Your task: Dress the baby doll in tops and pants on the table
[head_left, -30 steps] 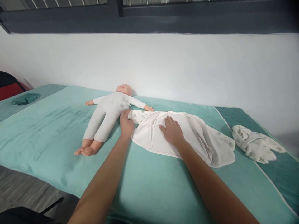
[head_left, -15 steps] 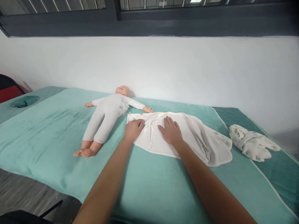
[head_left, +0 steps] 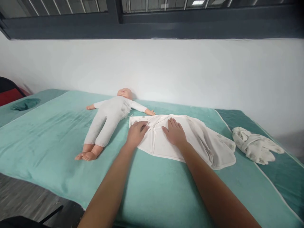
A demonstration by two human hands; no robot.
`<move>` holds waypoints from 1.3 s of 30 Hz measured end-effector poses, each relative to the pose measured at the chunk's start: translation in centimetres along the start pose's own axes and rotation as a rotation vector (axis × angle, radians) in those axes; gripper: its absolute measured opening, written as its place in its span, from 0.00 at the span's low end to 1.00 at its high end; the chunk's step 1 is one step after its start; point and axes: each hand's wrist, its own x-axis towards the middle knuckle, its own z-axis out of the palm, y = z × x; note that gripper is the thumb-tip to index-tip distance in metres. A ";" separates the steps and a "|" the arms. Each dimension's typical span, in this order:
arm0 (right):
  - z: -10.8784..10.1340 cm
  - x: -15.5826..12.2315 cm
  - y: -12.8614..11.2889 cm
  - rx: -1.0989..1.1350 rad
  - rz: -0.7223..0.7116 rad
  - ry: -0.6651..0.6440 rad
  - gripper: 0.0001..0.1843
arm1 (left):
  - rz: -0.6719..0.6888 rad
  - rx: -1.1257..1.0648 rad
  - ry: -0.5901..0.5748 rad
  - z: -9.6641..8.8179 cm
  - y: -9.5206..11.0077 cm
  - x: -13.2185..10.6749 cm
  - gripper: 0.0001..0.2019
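A white baby garment (head_left: 197, 139) lies spread flat on the teal-covered table (head_left: 59, 136). My left hand (head_left: 136, 133) rests on its left part, fingers stretched out over the cloth. Pressed flat on the garment's middle is my right hand (head_left: 175, 133), fingers apart. Neither hand grips anything. A baby doll (head_left: 108, 118) in a pale bodysuit lies on its back just left of the garment, arms spread, head toward the wall.
A second white garment (head_left: 256, 145) lies crumpled at the right on a darker teal cover (head_left: 288, 177). A white wall runs behind the table. At the far left are a dark green cloth (head_left: 25, 104) and a red and black chair (head_left: 8, 91).
My left hand has slid right from the garment's left edge beside the doll onto the cloth. The sleeve part now lies flatter. My right hand has stayed put.
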 end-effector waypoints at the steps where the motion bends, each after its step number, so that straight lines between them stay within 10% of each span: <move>1: 0.0 0.0 0.0 0.010 -0.001 0.003 0.37 | -0.023 -0.027 0.017 -0.1 0.1 -0.1 0.14; 9: -0.5 0.3 0.6 0.375 0.019 0.113 0.29 | -0.307 -0.027 -0.051 -1.0 2.1 -2.0 0.09; 18: -2.1 0.8 2.0 1.041 0.265 0.178 0.22 | 0.226 -0.187 -0.137 2.3 9.7 -3.8 0.10; 30: -2.5 -0.1 0.2 0.546 -0.057 0.036 0.20 | 0.412 0.004 -0.275 4.7 10.6 -7.0 0.08; 39: -3.1 0.6 1.7 0.539 0.212 0.056 0.04 | 0.319 0.304 -0.140 4.2 10.0 -9.1 0.06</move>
